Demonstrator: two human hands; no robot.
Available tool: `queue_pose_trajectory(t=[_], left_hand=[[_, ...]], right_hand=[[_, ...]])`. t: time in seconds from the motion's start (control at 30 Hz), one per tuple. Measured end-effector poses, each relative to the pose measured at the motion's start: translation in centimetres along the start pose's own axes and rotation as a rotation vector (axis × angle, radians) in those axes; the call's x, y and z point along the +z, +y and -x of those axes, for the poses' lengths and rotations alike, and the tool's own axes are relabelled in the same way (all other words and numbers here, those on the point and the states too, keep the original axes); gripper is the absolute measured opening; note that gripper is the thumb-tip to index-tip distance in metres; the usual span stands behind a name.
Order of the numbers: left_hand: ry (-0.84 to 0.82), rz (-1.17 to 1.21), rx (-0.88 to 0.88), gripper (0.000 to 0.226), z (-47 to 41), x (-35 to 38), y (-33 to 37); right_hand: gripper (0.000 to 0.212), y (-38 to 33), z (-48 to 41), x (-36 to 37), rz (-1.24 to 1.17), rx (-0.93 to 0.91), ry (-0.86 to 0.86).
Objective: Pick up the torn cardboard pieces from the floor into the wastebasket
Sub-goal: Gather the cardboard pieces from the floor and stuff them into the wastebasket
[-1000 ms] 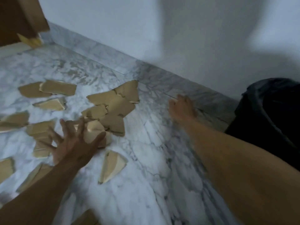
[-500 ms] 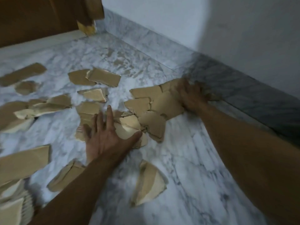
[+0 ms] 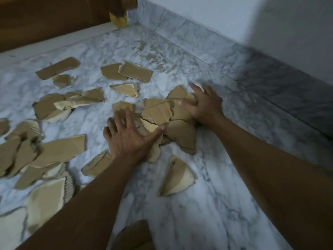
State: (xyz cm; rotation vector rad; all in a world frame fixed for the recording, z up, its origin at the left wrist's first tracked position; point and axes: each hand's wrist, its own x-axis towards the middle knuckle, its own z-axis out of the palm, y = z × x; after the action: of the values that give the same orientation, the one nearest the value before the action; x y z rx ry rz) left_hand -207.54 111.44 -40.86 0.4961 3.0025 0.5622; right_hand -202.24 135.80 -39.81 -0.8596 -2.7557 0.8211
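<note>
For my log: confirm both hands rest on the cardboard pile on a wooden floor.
Not quite: the floor is white marble, not wood. The head view shows the left hand and right hand on the cardboard pile.

Marble floor [image 3: 207, 204], white wall [image 3: 216, 18], wooden furniture [image 3: 54, 17].

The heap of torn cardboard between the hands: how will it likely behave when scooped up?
Probably stiff: the cardboard pieces lie flat with crisp torn edges. Likely light, being thin sheets. Loose and overlapping on a smooth marble floor, some may slide out unless the left hand and right hand squeeze from both sides.
</note>
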Motion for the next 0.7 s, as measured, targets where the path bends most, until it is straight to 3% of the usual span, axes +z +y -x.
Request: queue_pose_trajectory(t=[0.1, 0.27, 0.4, 0.5, 0.7], left_hand=[[-0.059, -0.026, -0.021, 0.122, 0.3, -0.3, -0.6], [-0.019, 0.134, 0.017, 0.095, 1.0, 0.5, 0.8], [0.042, 0.292, 0.018, 0.078, 1.4, 0.0, 1.1], [0.074, 0.475, 0.024, 0.069, 1.7, -0.6, 0.7], [-0.073, 1.076, -0.102, 0.044, 3.5, -3.7, 2.1]], right_hand=[[0.079, -0.2, 0.9, -0.1, 0.092, 0.182, -0.084], [0.047, -5.1, 5.2, 2.8, -0.477, 0.044, -0.075], [0.031, -7.4, 6.4, 4.4, -0.805, 0.132, -0.069], [0.032, -8.3, 7.8, 4.6, -1.005, 0.240, -0.091], [0.035, -9.8, 10.9, 3.3, -1.212, 0.340, -0.093]])
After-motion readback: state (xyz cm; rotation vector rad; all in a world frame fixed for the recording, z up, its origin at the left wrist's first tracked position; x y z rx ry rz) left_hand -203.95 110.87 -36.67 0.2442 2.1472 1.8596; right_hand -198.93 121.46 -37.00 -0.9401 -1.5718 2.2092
